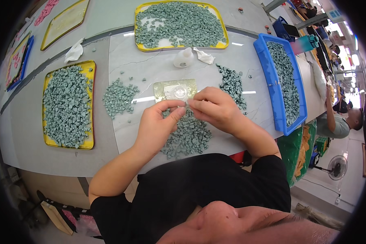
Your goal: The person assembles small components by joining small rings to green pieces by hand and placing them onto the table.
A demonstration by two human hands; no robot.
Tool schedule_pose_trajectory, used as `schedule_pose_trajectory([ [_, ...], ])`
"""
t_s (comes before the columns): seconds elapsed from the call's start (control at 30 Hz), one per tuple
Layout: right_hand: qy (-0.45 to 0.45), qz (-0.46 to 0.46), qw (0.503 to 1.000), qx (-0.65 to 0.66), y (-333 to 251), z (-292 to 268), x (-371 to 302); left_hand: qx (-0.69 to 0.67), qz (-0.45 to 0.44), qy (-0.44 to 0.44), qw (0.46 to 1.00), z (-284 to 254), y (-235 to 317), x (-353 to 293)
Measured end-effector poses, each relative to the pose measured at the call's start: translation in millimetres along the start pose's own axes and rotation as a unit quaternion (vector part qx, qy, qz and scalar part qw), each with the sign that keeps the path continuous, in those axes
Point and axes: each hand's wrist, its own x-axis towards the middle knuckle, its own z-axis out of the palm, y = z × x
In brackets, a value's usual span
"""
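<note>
Green pebble-like pieces (192, 139) heap mid-frame. Left hand (157, 122) and right hand (217, 107) pinch narrowly, contents indiscernible; slack pressure could drop anything held.

Your tabletop (124, 140) is smooth and glossy, a marble-look slab with fine veins that mirrors the lamps in white streaks. The small green pieces (189, 136) piled before you look hard and shiny, glinting on their uneven faces; whether they are stone or plastic, you cannot tell. The pad (161, 89) behind them has a shiny, foil-like finish, and the round dish (180, 92) on it is clear and glossy. Your squeeze bottle (184, 59) is smooth, translucent plastic, the crumpled tissue (204, 57) matt and soft. The blue bin (273, 99) is smooth moulded plastic; your black T-shirt (215, 175) is matt cloth.
</note>
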Motion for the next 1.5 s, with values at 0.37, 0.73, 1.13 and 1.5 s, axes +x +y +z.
schedule_pose_trajectory([
  [0.37, -0.022, -0.093, 0.977, -0.192, 11.5, 4.3, 9.5, -0.139, 0.047, 0.057, 0.988, -12.0, -0.1, 7.2],
  [0.73, -0.015, -0.072, 0.992, -0.102, 10.5, 2.4, 10.6, -0.124, 0.046, 0.057, 0.99, -11.9, -2.5, 6.2],
  [1.13, 0.009, 0.438, 0.76, 0.479, -16.6, 3.8, 13.6, -0.081, 0.031, 0.022, 0.996, -0.8, -1.1, -1.6],
  [1.5, 0.112, 0.004, 0.992, 0.064, -17.8, 23.7, 7.9, -0.117, -0.009, 0.008, 0.993, -0.7, -1.1, -7.1],
])
